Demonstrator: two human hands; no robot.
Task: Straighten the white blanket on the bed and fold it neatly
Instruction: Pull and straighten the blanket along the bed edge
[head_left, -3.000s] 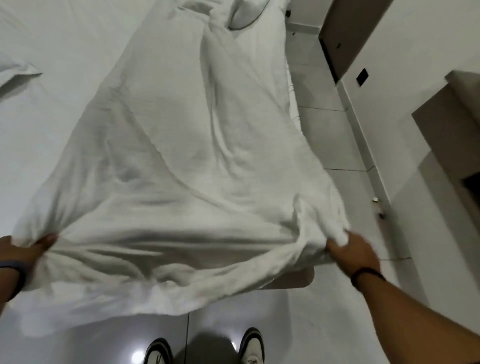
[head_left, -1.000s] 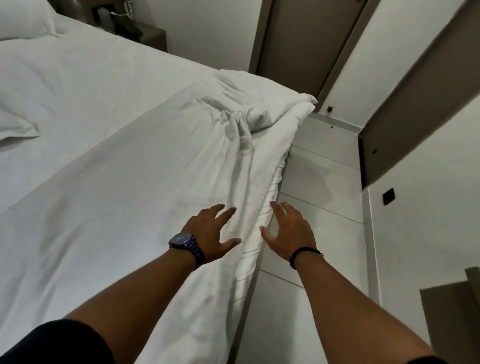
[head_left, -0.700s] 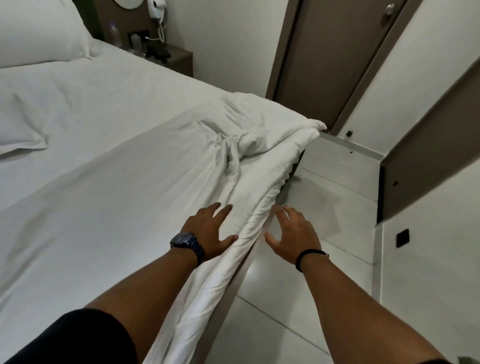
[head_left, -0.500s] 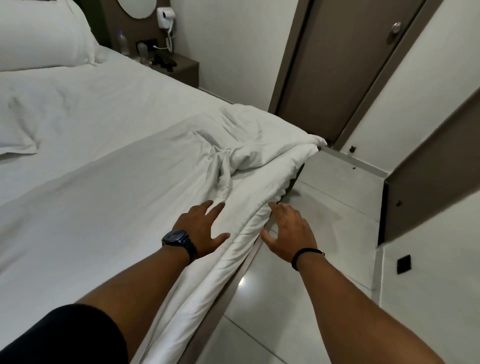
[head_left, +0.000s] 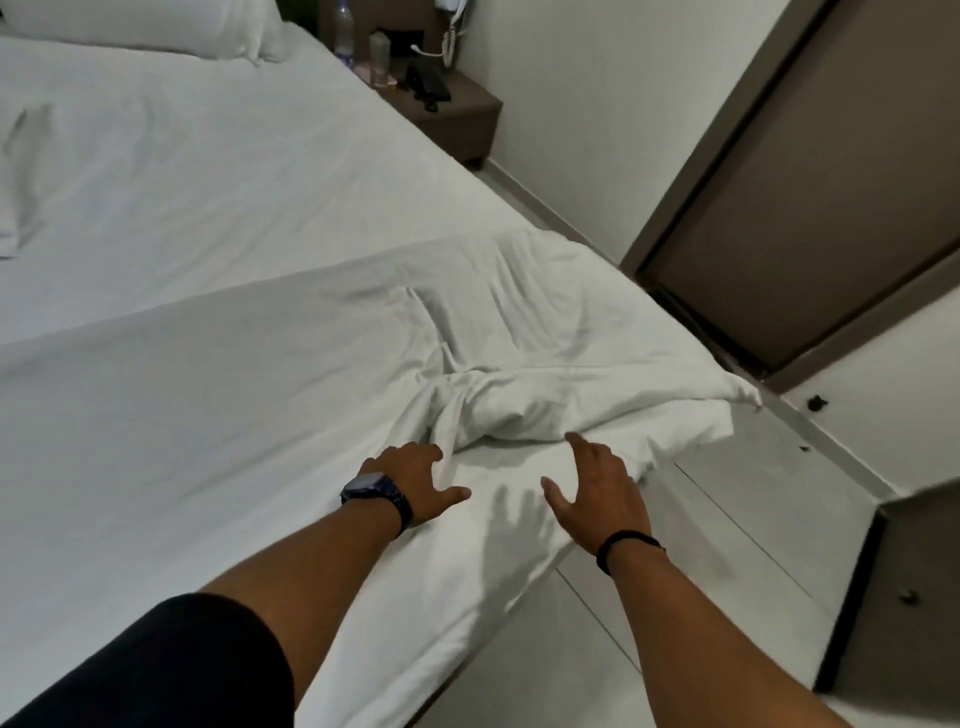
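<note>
Left hand (head_left: 415, 483) flat and right hand (head_left: 597, 493) released, fingers spread, on white blanket (head_left: 260, 415) near the bed (head_left: 208, 182) corner.

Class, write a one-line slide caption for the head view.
Both open hands, left hand and right hand, reach toward the bunched white blanket on the bed.

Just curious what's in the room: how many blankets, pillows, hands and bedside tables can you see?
White blanket: 1
Pillows: 2
Hands, left and right: 2
Bedside table: 1
Total: 6
</note>
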